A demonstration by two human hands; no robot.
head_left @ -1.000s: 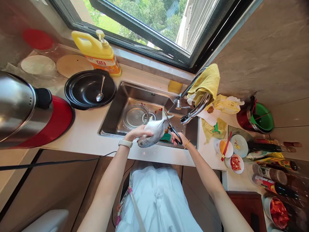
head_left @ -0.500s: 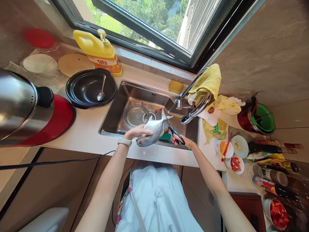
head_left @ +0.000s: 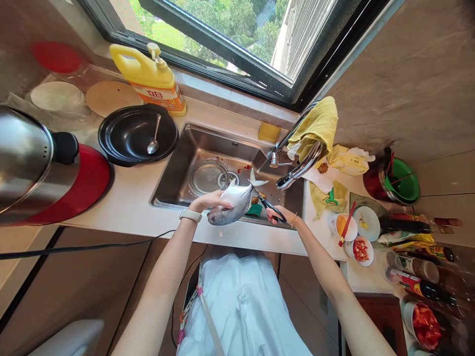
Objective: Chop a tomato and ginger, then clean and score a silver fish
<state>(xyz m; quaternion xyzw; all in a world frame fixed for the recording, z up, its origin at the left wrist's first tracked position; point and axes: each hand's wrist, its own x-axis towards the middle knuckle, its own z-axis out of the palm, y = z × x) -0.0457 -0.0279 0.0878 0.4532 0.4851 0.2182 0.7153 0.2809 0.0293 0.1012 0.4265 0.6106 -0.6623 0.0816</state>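
Observation:
A silvery fish (head_left: 233, 203) is held over the front edge of the steel sink (head_left: 174, 170), its head toward the lower left and its tail up to the right. My left hand (head_left: 211, 200) grips the fish by the body, thumb on its side. My right hand (head_left: 275, 214) is closed on the handles of black scissors (head_left: 265, 201). The scissor blades meet the fish at the base of its tail. Under the fish, a round clear glass dish (head_left: 208, 177) sits in the sink beside the drain, and small red bits lie behind it.
A chrome faucet (head_left: 297, 176) draped with a yellow cloth (head_left: 321, 123) reaches over the sink's right side. At left are a black pan (head_left: 128, 133) and a yellow detergent jug (head_left: 148, 74). Bowls, red chopsticks (head_left: 347, 225) and bottles crowd the right counter.
The scissor blades look more closed at the tail base, and the tail fin is turned slightly. Both hands hold nearly the same places; the whole view has shifted a little.

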